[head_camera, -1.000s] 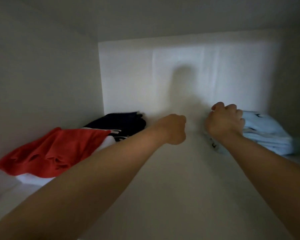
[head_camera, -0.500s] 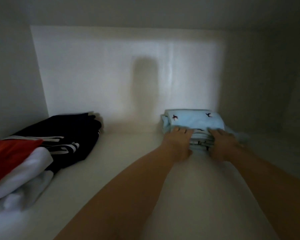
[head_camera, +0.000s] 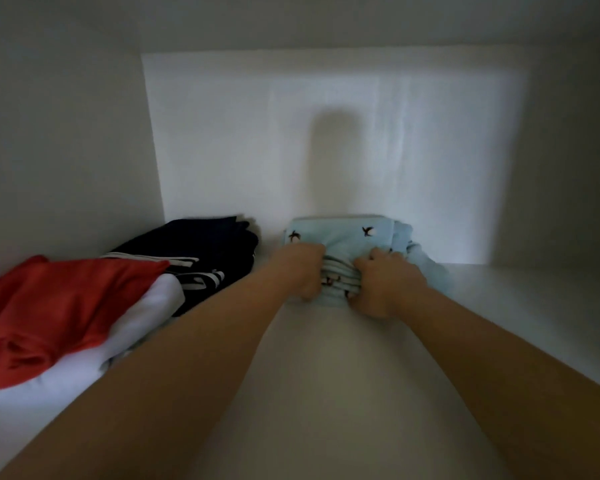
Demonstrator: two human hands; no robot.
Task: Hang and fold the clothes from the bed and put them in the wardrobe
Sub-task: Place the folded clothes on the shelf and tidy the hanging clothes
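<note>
Evidently soft and light, the folded pale-blue bird-print garment (head_camera: 340,233) lies just right of the folded black striped garment (head_camera: 201,251); the left hand (head_camera: 305,270) and right hand (head_camera: 383,287) curl tightly round its front folds, a sound hold.

Both bare arms stretch to the far side, forearms angling in toward each other. Left grip (head_camera: 303,271) curls its fingers into the near edge of the light-blue garment (head_camera: 340,233). Right grip (head_camera: 383,285) sits just beside it, knuckles up, clutching the same cloth. The 2 stay apart.
</note>
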